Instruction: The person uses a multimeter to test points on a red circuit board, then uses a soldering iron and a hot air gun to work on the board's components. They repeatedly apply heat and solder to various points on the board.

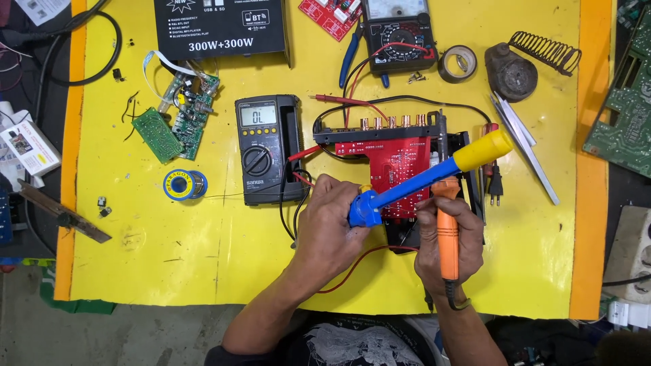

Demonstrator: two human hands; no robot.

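Here, left hand (329,224) clenched on blue desoldering pump (420,177), right hand (447,234) wrapped round orange soldering iron (446,234), both angled toward red circuit board (397,166) for reach.

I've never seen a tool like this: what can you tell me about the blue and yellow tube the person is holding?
The blue and yellow tube looks like plastic: a long blue barrel with a thicker blue head at its lower end and a yellow plunger cap at the upper end. It lies slanted over the red circuit board, cap pointing up and right. The left hand grips the blue head. The right hand holds an orange-handled iron close beside it. Its tip is hidden.
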